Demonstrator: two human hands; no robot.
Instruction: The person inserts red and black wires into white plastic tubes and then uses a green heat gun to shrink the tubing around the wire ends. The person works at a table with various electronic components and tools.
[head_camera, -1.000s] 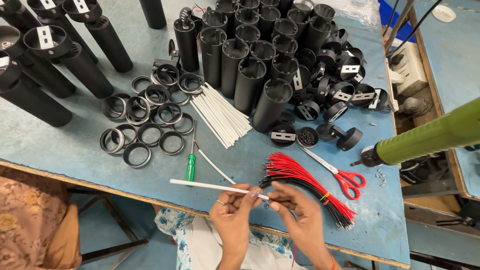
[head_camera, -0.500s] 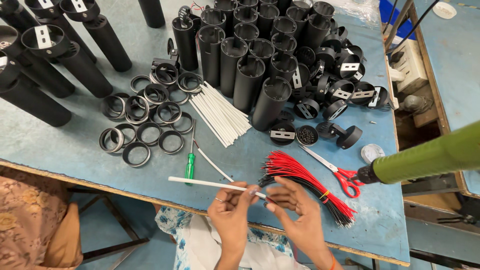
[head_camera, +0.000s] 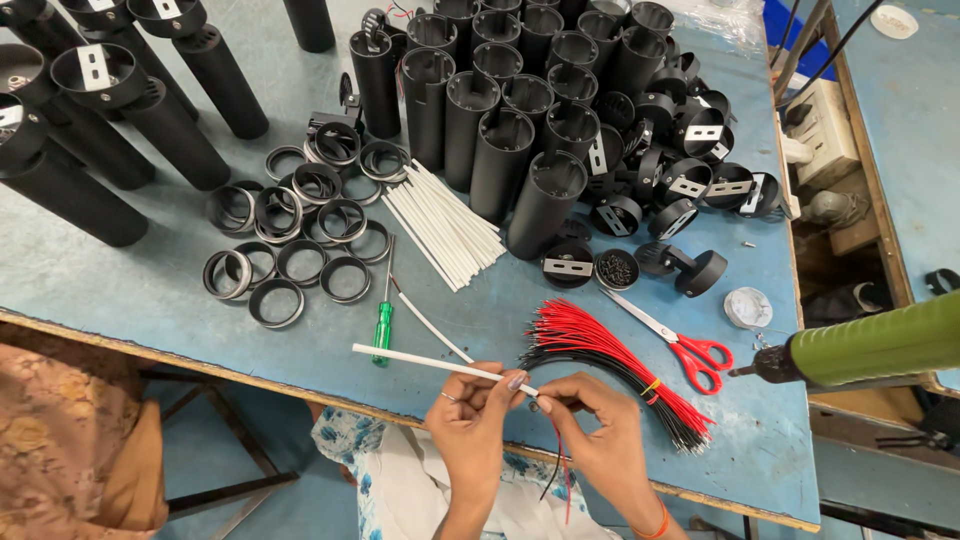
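— What's the left hand (head_camera: 470, 415) got?
— It pinches a thin white tube (head_camera: 430, 364) over the blue table (head_camera: 120, 290) edge, past the green screwdriver (head_camera: 382, 333).
— And the right hand (head_camera: 590, 425)?
— Fingers closed on red and black wires (head_camera: 553, 455) at the tube's end, near the wire bundle (head_camera: 610, 360) and red scissors (head_camera: 680, 345).

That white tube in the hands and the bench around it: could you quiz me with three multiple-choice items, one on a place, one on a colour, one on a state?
1. Where does the green-handled screwdriver lie?
A. Below the black rings
B. On the scissors
C. Inside a black tube

2. What colour are the scissors' handles?
A. Blue
B. Red
C. White

3. What is the white tube doing?
A. Lying loose
B. Standing upright
C. Held by both hands

Key: 1 A, it lies near the table edge. 2 B, red loops. 3 C, left hand and right hand pinch it.
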